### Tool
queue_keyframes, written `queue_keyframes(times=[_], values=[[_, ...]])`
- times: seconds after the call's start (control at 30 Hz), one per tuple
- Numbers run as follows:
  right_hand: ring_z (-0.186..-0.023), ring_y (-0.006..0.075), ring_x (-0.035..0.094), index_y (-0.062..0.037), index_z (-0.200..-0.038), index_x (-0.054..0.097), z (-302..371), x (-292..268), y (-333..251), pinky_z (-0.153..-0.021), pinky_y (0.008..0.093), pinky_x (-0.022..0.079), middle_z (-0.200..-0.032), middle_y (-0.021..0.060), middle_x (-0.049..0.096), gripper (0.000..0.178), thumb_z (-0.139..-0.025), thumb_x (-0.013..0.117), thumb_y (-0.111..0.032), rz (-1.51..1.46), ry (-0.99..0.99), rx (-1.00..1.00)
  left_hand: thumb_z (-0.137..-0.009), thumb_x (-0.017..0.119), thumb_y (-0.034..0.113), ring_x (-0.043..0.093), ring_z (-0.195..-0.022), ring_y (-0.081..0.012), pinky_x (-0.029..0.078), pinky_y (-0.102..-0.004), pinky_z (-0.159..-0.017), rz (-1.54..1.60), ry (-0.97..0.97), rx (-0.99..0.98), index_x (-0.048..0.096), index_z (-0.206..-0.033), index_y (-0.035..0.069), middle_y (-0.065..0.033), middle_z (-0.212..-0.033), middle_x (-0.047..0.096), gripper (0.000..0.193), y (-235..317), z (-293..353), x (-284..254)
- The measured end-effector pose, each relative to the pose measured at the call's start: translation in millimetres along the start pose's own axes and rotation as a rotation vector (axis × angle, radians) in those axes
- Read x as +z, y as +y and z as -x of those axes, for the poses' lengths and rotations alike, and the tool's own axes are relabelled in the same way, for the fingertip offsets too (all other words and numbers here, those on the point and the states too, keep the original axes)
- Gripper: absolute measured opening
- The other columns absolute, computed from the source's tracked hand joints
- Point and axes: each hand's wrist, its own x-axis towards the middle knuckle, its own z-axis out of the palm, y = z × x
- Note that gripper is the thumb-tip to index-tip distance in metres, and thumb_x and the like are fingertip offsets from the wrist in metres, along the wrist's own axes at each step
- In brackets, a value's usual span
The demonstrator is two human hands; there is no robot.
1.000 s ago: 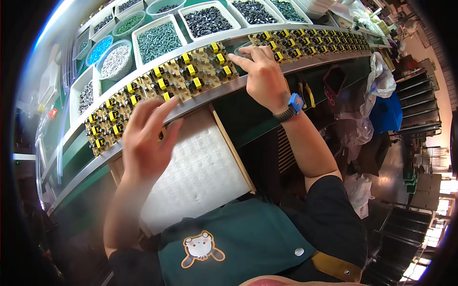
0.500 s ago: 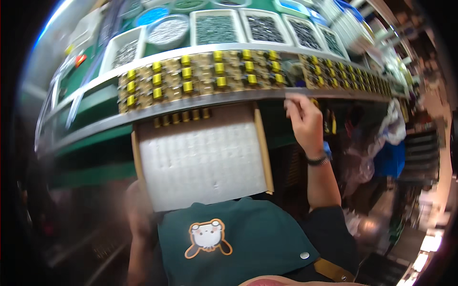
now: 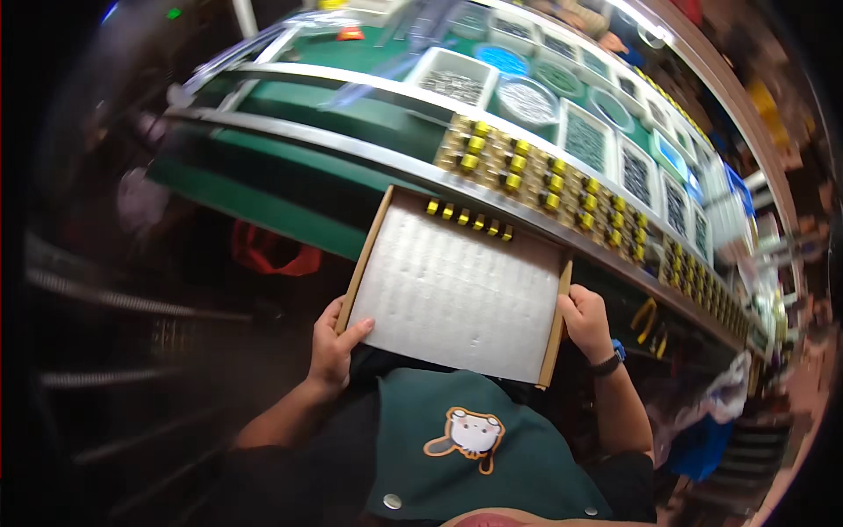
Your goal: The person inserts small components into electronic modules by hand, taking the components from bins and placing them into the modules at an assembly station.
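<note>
the left hand (image 3: 335,347) grips the left rim of a shallow cardboard tray lined with white dimpled foam (image 3: 457,294), thumb lying over the foam and fingers wrapped under the edge. the right hand (image 3: 587,321), with a dark wristband with a blue face (image 3: 609,360) on its wrist, clasps the tray's right rim at about 3 o'clock of the tray. the tray sits in front of the person's green apron with a cartoon animal patch (image 3: 464,435), its far edge tucked close under the metal rail of the green workbench (image 3: 369,154).

a short row of small yellow-and-black components (image 3: 470,220) stands along the tray's 12 o'clock edge; the rest of the foam looks bare. more of the same yellow-topped parts (image 3: 544,180) are lined up on the bench strip at 1 o'clock from the tray, and white bins of small dark and silvery parts (image 3: 584,140) lie beyond them.

the risk, as i judge it, is tilt: the tray is held only by its two side rims, so an uneven lift could slide the seated row out of the foam. knocking the far edge on the rail could also jolt the pieces loose.
</note>
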Motion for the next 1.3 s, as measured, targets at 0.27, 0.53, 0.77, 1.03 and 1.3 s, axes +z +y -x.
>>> queue_keyframes(times=[0.27,0.53,0.77,1.03,1.3], values=[[-0.053,0.0141,0.061,0.0023,-0.093,0.064,-69.7,104.4,-135.7,-0.051,0.0252,0.051,-0.071,0.0072,0.064,0.023,-0.106,0.062,-0.016,-0.545,-0.295,0.168,-0.102,0.066,0.01,0.063,-0.115,-0.0197,0.049,-0.0286,-0.102,0.157,0.54,0.34,0.06,-0.139,-0.003,-0.0161,-0.129,0.067,0.04,38.5,-54.9,-119.9],[-0.067,0.0139,0.066,-0.002,-0.166,0.034,-138.4,197.4,-209.0,-0.062,0.0226,0.055,-0.097,0.015,0.074,0.064,-0.109,0.061,-0.011,-0.978,-0.802,0.018,-0.103,0.065,0.018,0.07,-0.113,-0.0258,0.054,-0.0309,-0.098,0.243,0.924,0.536,0.065,-0.135,-0.01,-0.0208,-0.132,0.071,0.042,89.1,-141.0,-210.7],[-0.065,0.0121,0.061,-0.0103,-0.169,0.03,-171.1,242.4,-223.3,-0.06,0.0226,0.052,-0.097,0.0138,0.074,0.069,-0.108,0.062,-0.01,-1.02,-0.901,-0.067,-0.102,0.062,0.029,0.07,-0.115,-0.0237,0.055,-0.0293,-0.096,0.104,1.066,0.472,0.071,-0.132,-0.005,-0.0147,-0.133,0.073,0.046,91.3,-177.1,-277.5],[-0.067,0.0109,0.061,-0.0119,-0.171,0.027,-181.2,218.9,-217.0,-0.06,0.0233,0.051,-0.096,0.0109,0.073,0.075,-0.106,0.065,-0.013,-0.794,-0.895,-0.076,-0.107,0.055,0.043,0.062,-0.131,-0.0287,0.048,-0.0327,-0.111,0.031,0.921,0.477,0.058,-0.147,-0.004,-0.0172,-0.147,0.063,0.062,25.3,-149.0,-382.7],[-0.079,0.0099,0.065,-0.0037,-0.142,0.065,-96.5,63.9,-108.6,-0.07,0.022,0.053,-0.098,0.0071,0.075,0.038,-0.104,0.066,-0.008,-0.901,-0.449,0.04,-0.109,0.049,0.061,0.053,-0.144,-0.034,0.041,-0.0379,-0.121,0.017,0.896,0.264,0.043,-0.161,-0.002,-0.0211,-0.162,0.05,0.082,126.8,-159.2,-96.4]])
